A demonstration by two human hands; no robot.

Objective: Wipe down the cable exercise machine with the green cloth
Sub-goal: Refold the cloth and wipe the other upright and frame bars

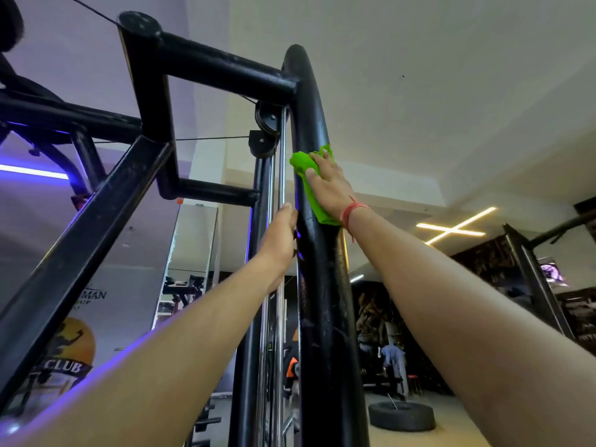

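Observation:
The cable machine's thick black upright post (322, 285) rises through the middle of the view toward the ceiling. My right hand (329, 185) lies flat with straight fingers on the green cloth (304, 171), pressing it against the post's right side high up. My left hand (280, 243) holds the post's left edge lower down; its fingers wrap behind the post and are hidden. A red thread circles my right wrist.
Black crossbars (225, 71) and a diagonal brace (80, 240) stretch to the left. Pulleys (267, 124) with thin cables hang by chrome guide rods (281, 188). A tyre (401, 416) lies on the floor at right, with another rack (535, 285) and a person beyond.

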